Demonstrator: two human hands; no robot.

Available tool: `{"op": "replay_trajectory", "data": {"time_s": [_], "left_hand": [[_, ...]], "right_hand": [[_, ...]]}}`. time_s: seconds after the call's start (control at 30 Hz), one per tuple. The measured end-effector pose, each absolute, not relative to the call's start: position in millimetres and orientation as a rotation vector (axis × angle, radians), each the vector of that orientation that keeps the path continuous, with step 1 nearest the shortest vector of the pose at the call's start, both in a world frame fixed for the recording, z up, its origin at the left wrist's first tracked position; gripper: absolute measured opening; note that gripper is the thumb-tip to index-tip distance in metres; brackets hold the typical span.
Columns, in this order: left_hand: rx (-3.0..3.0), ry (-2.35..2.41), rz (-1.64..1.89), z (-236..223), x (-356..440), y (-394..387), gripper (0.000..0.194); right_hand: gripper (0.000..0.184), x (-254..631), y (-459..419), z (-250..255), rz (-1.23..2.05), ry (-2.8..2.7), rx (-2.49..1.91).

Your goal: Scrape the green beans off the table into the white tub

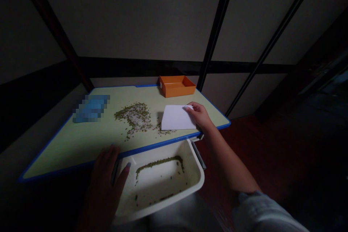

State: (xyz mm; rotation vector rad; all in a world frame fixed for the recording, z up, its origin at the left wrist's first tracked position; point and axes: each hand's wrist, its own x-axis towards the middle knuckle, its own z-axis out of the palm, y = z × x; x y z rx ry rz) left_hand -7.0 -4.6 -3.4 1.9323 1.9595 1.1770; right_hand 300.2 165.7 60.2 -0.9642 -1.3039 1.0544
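Note:
A stiff white card or folded paper (177, 119) is pinched at its right side by my right hand (201, 115), thumb on top. It is tilted over the table, its lower edge by a few scattered grains. Left of it lies a spread pile of small green beans mixed with whitish grains (137, 116). My left hand (104, 172), dark in shadow, grips the left side of a white plastic basin (200, 179), its thumb over the rim and its fingertips at the table edge. Green beans lie along the basin's far bottom edge, with a few darker bits nearer me.
The pale green table (73, 145) has a blue rim, and the basin sits below its front edge. An orange open box (178, 90) stands at the back right. A blurred-out blue item (92, 108) lies at the left. A panelled wall (146, 18) rises behind.

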Motion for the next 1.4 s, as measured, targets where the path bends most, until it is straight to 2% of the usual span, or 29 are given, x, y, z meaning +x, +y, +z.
{"op": "replay_trajectory", "data": {"time_s": [0.27,0.6,1.1,1.4], "left_hand": [[1.97,1.956,1.216,-6,-9,-4,0.062],[1.976,1.957,1.208,-7,-9,-4,0.062],[1.975,1.973,1.208,-7,-8,-4,0.061],[1.955,1.967,1.204,-5,-8,-5,0.063]], "right_hand": [[0.041,304,175,53,0.99,-1.302,-1.023],[0.039,302,167,56,1.103,-1.306,-0.931],[0.041,302,168,57,1.037,-1.325,-0.987],[0.04,302,166,58,1.123,-1.374,-0.943]]}}
